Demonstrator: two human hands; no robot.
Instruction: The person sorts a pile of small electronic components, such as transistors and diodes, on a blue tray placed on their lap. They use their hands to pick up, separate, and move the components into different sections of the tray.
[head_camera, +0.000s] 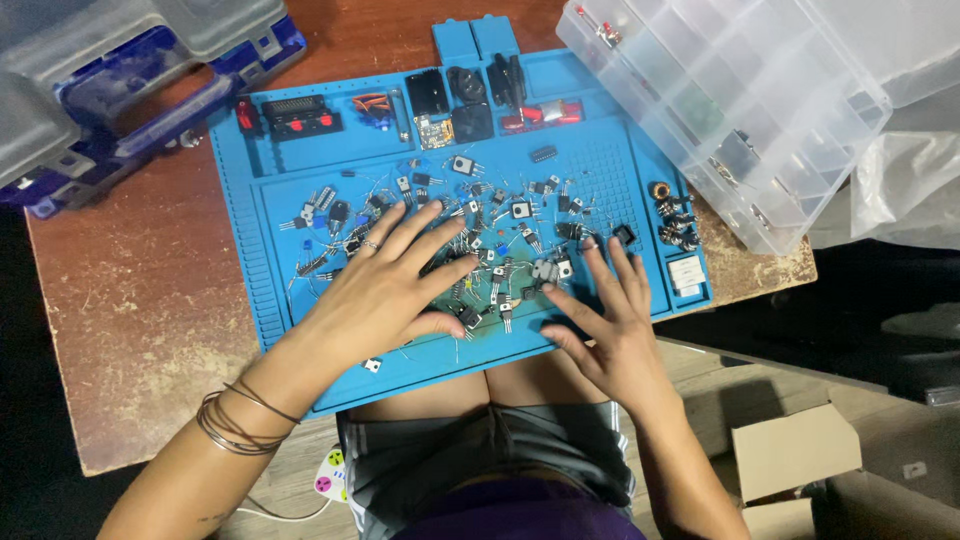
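Blue silicone covers the middle of the frame: a work mat (300, 345) lies on a worn wooden table (150, 300), and across its centre is scattered a pile of small electronic components (500, 240), mostly black transistors with thin metal legs.

In the head view, the left hand (385, 290) lies flat on the mat at centre-left, palm down, fingers spread wide and holding nothing. Its fingertips reach up and right into the left edge of the pile, and the thumb points right toward the parts at the lower centre. The right hand (610, 320) lies flat at centre-right, fingers spread too and pinching nothing; its fingertips touch the lower right fringe of the pile, just below a small black block. Most components lie above and between the two hands.

The mat's raised rim runs close under both wrists at the bottom, near the table's front edge. Its ridged left border and lower left area are bare except for one stray white part (372, 365). Along the top, tray pockets hold larger modules. A clear plastic organiser box (730, 100) overhangs the mat's upper right corner, and a grey and blue case (120, 80) sits at the upper left.
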